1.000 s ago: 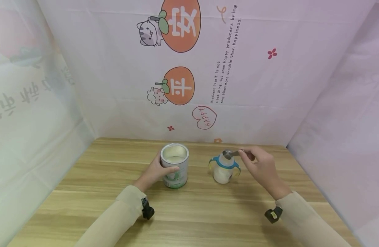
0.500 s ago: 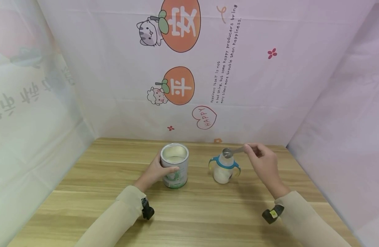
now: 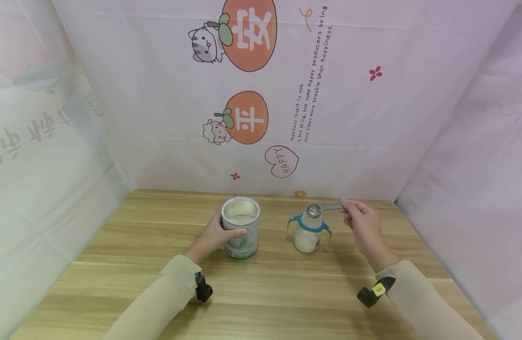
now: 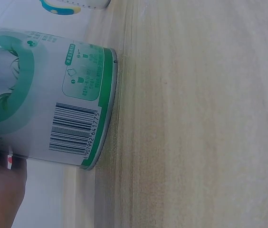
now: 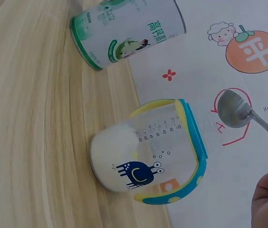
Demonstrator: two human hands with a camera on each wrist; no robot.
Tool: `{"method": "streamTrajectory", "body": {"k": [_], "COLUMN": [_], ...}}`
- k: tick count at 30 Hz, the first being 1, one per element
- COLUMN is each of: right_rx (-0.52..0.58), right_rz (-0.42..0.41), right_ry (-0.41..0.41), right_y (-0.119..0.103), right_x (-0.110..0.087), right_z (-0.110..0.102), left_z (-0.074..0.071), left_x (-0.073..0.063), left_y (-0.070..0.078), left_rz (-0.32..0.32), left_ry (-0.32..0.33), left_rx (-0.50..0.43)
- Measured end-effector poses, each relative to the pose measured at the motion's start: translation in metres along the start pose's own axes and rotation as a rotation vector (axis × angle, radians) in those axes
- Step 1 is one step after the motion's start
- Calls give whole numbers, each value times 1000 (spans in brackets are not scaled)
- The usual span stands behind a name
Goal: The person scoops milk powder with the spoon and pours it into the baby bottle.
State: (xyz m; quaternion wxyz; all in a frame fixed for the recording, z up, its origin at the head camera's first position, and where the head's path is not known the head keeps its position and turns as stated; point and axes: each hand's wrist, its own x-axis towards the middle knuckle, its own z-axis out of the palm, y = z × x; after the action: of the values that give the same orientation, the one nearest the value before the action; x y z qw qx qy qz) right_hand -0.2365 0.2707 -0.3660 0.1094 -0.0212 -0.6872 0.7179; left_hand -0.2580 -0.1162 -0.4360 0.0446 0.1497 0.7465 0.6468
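Bench point(image 3: 265, 302): we seem mid-spooning into the bottle point(image 5: 148, 147).
Left grip point(image 3: 213, 238) clasps tin point(image 3: 247, 244), right grip point(image 3: 366, 226) pinches spoon point(image 5: 234, 109); steadiness probably needed next.

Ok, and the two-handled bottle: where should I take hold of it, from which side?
Best, I think, by the right handle, from the right: the bottle stands upright and the handle curves outward from the blue collar. Avoid coming from above, where the spoon is.

Right hand point(image 3: 364, 226) shifted away from bottle point(image 3: 306, 240) — more of spoon point(image 3: 329, 207) handle showing, bowl point(image 3: 313, 210) turned more face-up.
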Motion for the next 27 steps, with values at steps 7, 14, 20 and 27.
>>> {"method": "streamTrajectory", "body": {"k": [7,14,20,27], "right_rx": [221,289,322,354], "right_rz": [170,216,225,218], "right_ry": [-71,-98,-103,-121], "right_y": [-2,-2,-7,-12], "right_x": [2,4,5,4], "right_z": [-3,0,9,23], "left_z": [-1,-1,0,0], "left_x": [0,-1,-1,-2], "left_y": [1,2,2,3], "left_rz": [-8,-25,-17,-32], "left_ry": [-5,-3,5,12], "left_rx": [-4,0,-3,9]}}
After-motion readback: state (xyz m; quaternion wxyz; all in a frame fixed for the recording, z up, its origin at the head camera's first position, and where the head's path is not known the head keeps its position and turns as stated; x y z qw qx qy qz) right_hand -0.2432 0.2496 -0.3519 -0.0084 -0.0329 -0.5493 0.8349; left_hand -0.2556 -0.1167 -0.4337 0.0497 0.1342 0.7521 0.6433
